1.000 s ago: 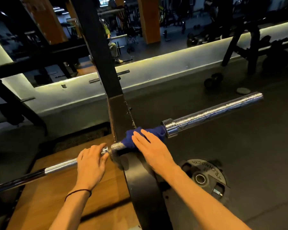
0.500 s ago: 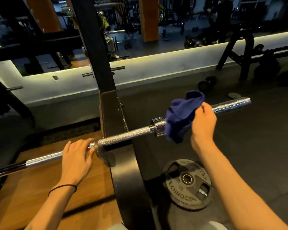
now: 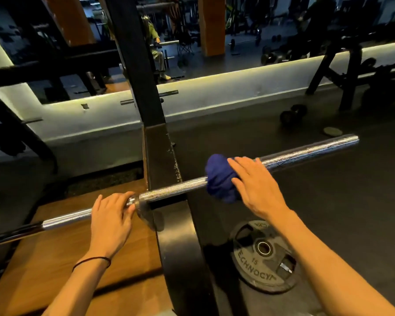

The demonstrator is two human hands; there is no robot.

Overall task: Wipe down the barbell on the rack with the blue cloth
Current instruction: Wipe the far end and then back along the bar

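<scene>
The long chrome steel barbell (image 3: 173, 189) lay across the middle of the frame, running from the lower left edge up to its bare sleeve end at the right of centre; it rested in the hook of the black steel rack upright (image 3: 156, 144), which rose through the centre of the picture from the bottom edge to the top. The bunched dark blue cloth (image 3: 219, 179) sat on the bar just right of the upright, about where the thin knurled shaft met the thicker sleeve, and hid that part of the bar; the right hand (image 3: 254, 185) lay flat over the cloth's right side, fingers (image 3: 240, 164) straight and spread, pressing the cloth against the bar rather than curling round it. The left hand (image 3: 111, 221) rested on the shaft just left of the upright, in the lower left of centre; its fingers were bent over the top of the bar in a loose hold, fingertips close to the rack's hook; a thin black band (image 3: 91, 262) circled that wrist. Below the left forearm, at the lower left, lay a brown wooden platform (image 3: 43, 258); at the lower right of centre a black round weight plate (image 3: 263, 258) with raised lettering and the number 15 lay flat on the dark rubber floor (image 3: 340, 213), beside the foot of the rack; a black dumbbell (image 3: 292, 114) lay further back on the floor, right of centre in the upper half.
</scene>
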